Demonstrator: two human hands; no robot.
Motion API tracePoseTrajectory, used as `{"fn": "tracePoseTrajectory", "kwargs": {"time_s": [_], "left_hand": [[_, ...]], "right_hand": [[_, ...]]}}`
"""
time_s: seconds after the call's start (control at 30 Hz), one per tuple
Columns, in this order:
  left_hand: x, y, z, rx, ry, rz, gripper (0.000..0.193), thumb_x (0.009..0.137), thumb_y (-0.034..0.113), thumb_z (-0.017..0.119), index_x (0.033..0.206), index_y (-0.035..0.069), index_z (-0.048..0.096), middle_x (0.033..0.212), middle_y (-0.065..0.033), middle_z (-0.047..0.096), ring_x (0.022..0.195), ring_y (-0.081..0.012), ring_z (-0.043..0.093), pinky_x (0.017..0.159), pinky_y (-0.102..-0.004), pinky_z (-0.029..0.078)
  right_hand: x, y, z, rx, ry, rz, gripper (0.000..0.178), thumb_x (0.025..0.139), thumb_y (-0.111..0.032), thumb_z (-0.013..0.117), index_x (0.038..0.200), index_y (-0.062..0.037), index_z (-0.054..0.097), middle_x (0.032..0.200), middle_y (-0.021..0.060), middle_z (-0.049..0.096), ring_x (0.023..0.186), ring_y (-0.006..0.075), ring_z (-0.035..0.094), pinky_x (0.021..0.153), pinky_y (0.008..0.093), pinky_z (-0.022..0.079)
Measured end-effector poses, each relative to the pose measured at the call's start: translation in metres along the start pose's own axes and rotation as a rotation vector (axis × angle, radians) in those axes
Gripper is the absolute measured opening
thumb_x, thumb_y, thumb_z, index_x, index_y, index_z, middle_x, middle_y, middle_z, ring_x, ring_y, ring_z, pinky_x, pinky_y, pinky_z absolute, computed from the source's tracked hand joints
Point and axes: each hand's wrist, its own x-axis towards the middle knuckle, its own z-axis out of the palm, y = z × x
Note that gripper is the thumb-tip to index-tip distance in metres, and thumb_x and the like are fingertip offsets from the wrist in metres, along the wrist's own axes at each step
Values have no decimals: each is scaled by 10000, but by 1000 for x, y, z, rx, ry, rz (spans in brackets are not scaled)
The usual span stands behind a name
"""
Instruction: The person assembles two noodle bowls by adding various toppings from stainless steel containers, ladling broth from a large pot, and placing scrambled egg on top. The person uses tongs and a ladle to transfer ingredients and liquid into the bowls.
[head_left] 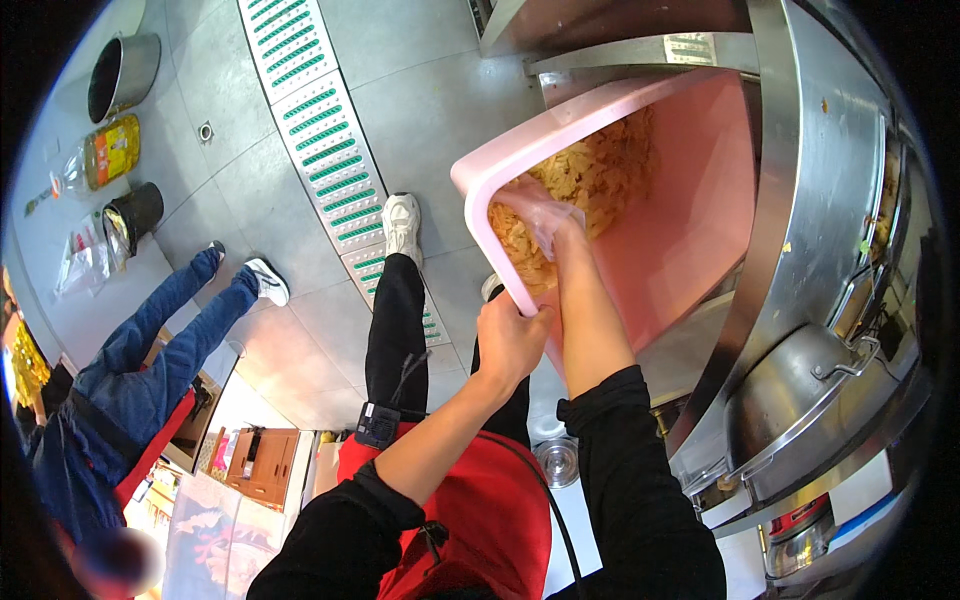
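A large pink plastic tub [600, 116] is tilted beside the steel counter, its opening facing me. Inside, along its left side, lies a mass of yellow-orange, wet-looking food pieces [595, 175], whose kind I cannot make out. My left hand [511, 335] is closed on the tub's near rim, fingers wrapped over the edge. My right hand [550, 222] wears a loose clear plastic glove and reaches into the tub against the food. Its fingers are hidden by the glove and the pieces.
The steel counter [825, 190] runs along the right, with a large metal wok [790, 400] on it. A green-slotted drain strip [320, 150] crosses the tiled floor. Another person in jeans [150, 340] stands at left, near a pot [125, 75], an oil bottle [105, 155] and a black bin [135, 215].
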Motion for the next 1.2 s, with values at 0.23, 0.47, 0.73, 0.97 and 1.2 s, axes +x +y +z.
{"fn": "tracePoseTrajectory", "kwargs": {"time_s": [0.23,0.47,0.73,0.97,1.2], "left_hand": [[-1,4,-4,50,-3,2,251,835,98,690,1054,-6,753,819,-240,735,796,-413,735,729,-451,566],[-7,0,-2,63,16,-12,240,825,113,711,1024,-12,759,794,-223,737,778,-400,740,723,-446,568],[2,-25,-5,45,65,-9,245,812,118,740,1011,-22,767,875,-214,770,835,-366,765,771,-428,590],[14,-54,-22,-14,92,-28,222,830,78,739,1002,-59,768,895,-199,786,812,-282,777,744,-386,596],[5,-61,-38,-12,66,-60,241,812,102,723,993,-51,767,872,-170,781,775,-248,753,737,-367,575]], "right_hand": [[-6,1,3,132,29,108,922,802,-394,851,1560,-66,441,1459,111,591,1337,226,543,1119,342,418],[-17,11,4,154,-44,111,772,879,-367,773,1522,-80,457,1413,107,596,1254,199,611,1044,352,508],[-49,24,-12,423,56,29,636,856,-311,816,1391,-60,582,1256,95,681,1147,205,671,1012,356,544],[-91,65,-32,972,182,-170,549,838,-296,806,1300,-45,646,1251,97,681,1166,211,650,1037,366,523],[-116,49,-21,890,301,-254,523,854,-273,791,1292,-30,641,1218,81,688,1152,191,655,1013,346,531]]}}
